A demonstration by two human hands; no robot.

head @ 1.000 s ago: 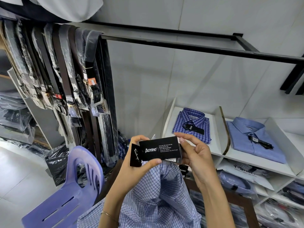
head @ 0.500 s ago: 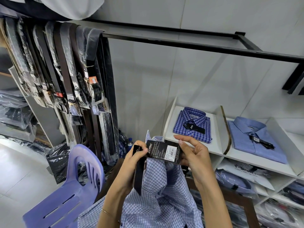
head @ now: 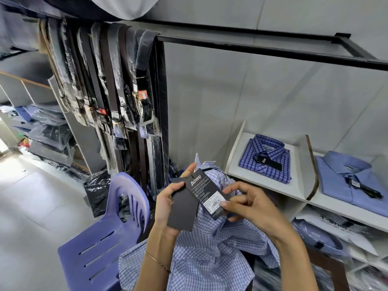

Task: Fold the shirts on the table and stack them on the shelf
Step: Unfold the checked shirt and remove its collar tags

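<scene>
- Plastic-wrapped belts hang in a row from a black rail at the left; below them, bagged clothes lie on grey shelving.
- Purple chair stands just left of the person, its seat touching the hem of the checked shirt.
- Left hand pinches a plain dark tag between thumb and curled fingers, forefinger raised behind the printed tag.
- Checked shirt, pale blue with a fine dark grid, is bunched up in front of the person, collar uppermost behind the tags; what carries it is hidden.
- Right hand has its fingers curled, fingertips pinching the lower, barcode end of the printed tag.
- White shelf, top row: the left compartment holds one folded dark blue plaid shirt with a black tag; right of a divider lies a folded plain blue shirt, also tagged.
- Lower compartments hold bagged shirts.
</scene>
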